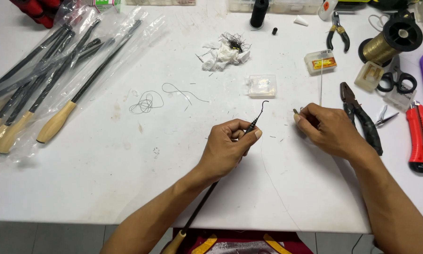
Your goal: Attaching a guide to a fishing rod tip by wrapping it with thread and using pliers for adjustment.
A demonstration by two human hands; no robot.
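our left hand (pixel 230 141) grips the thin black rod (pixel 221 176) near its bent wire tip, at centre of the white worktop (pixel 127 178). at 3 o'clock our right hand (pixel 327 129) pinches something small; we cannot tell what. we judge the tip unfinished, while bagged rods (pixel 56 70) at 10 o'clock look done.

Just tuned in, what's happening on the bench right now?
A person's left hand pinches a thin black rod near its hooked tip, its wooden handle trailing off the white table. The right hand pinches something tiny, too small to identify. Black pliers lie beside it; bagged rods sit far left.
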